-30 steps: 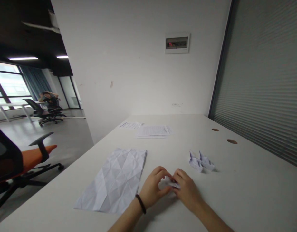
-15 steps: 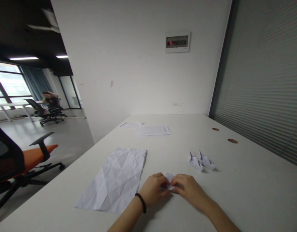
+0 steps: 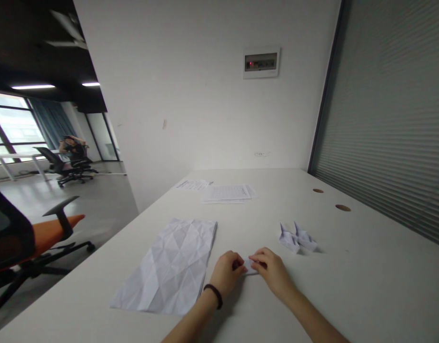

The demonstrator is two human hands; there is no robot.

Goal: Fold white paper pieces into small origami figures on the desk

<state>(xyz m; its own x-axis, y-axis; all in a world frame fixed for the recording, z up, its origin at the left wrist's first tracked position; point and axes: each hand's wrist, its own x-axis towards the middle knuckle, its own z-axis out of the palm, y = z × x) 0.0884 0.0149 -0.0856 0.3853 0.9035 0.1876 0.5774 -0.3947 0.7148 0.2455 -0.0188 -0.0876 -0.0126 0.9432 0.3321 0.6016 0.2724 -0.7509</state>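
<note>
Both of my hands work on a small folded piece of white paper (image 3: 250, 267) lying on the white table (image 3: 365, 271). My left hand (image 3: 227, 275), with a black band on the wrist, is closed and pinches the paper's left side. My right hand (image 3: 271, 270) presses its fingertips together on the paper's right side. Most of the small paper is hidden under my fingers. A finished folded paper figure (image 3: 297, 238) lies just beyond and to the right of my right hand.
A stack of creased white sheets (image 3: 173, 264) lies left of my hands. Printed pages (image 3: 227, 193) rest further back. Two round cable holes (image 3: 343, 207) are at the right. An orange office chair (image 3: 26, 238) stands left of the table; a person sits far off.
My hands have drawn closer together and slid slightly away from me, pressing the small paper flatter onto the table. The loose flap seen earlier is now tucked under my fingers.
</note>
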